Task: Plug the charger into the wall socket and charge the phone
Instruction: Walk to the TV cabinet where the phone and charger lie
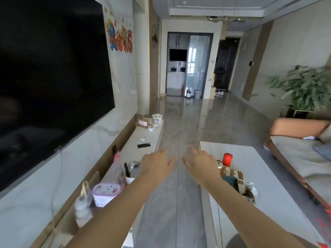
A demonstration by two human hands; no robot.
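Both forearms stretch forward from the near edge, over the strip of grey floor (180, 126) between the TV console (143, 135) on the left and the coffee table (268, 176) on the right. The left hand (155, 162) and right hand (200, 162) hang side by side, palms down, fingers loosely spread, holding and touching nothing.

The phone (143, 145) lies flat and dark on the console top, just beyond the left hand and well apart from it. A small white object (142, 139) just past the phone may be the charger, though it is too small to tell. A dark plate (114, 149) set in the wall panel behind the console, below the television (50, 77), could be the socket; that too is uncertain.

The likely trouble from here: the near end of the console is crowded with a pink container (106, 193), a cup (129, 179) and a bag, so a low reach could knock them. Mistaking the white item for the charger would also cost time.
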